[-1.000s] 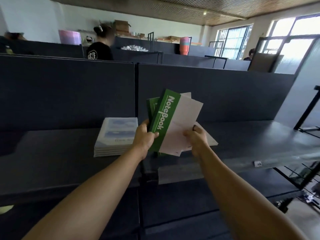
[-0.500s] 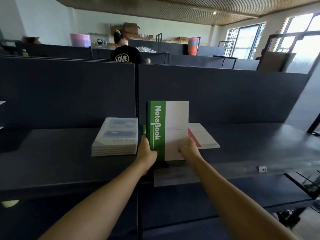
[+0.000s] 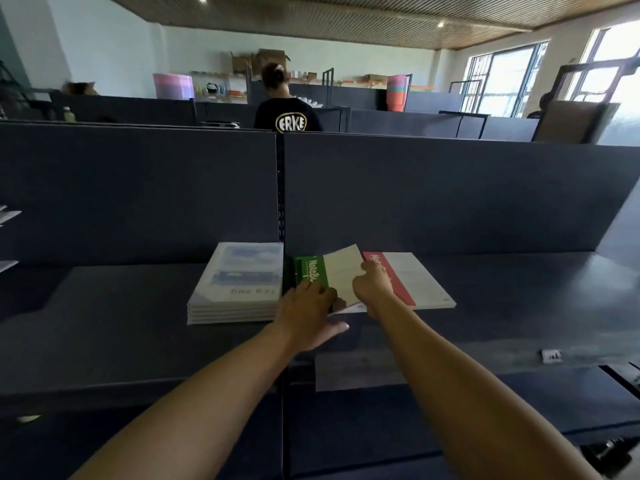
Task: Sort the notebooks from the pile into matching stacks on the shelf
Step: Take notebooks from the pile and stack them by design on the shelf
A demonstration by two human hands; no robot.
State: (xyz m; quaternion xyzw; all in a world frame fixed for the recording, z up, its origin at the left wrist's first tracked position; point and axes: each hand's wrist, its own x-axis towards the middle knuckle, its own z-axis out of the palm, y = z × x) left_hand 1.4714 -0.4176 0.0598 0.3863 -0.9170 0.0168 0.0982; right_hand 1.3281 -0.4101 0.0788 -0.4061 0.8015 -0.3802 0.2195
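The step in hand looks like setting down the green-spined white notebooks (image 3: 325, 275) as their own stack on the dark blue-grey shelf (image 3: 519, 306), between the pale blue-covered notebook stack (image 3: 242, 282) to the left and the red-spined white notebook (image 3: 408, 282) to the right. The left hand (image 3: 304, 313) lies over their near left corner, thumb spread wide toward the shelf edge; whether its grip is clamped on them I cannot tell. The right hand (image 3: 372, 284) has curled fingers at the right edge, seemingly pinching it. Next, I judge, both hands should square the edges, let go and withdraw without nudging either neighbouring stack.
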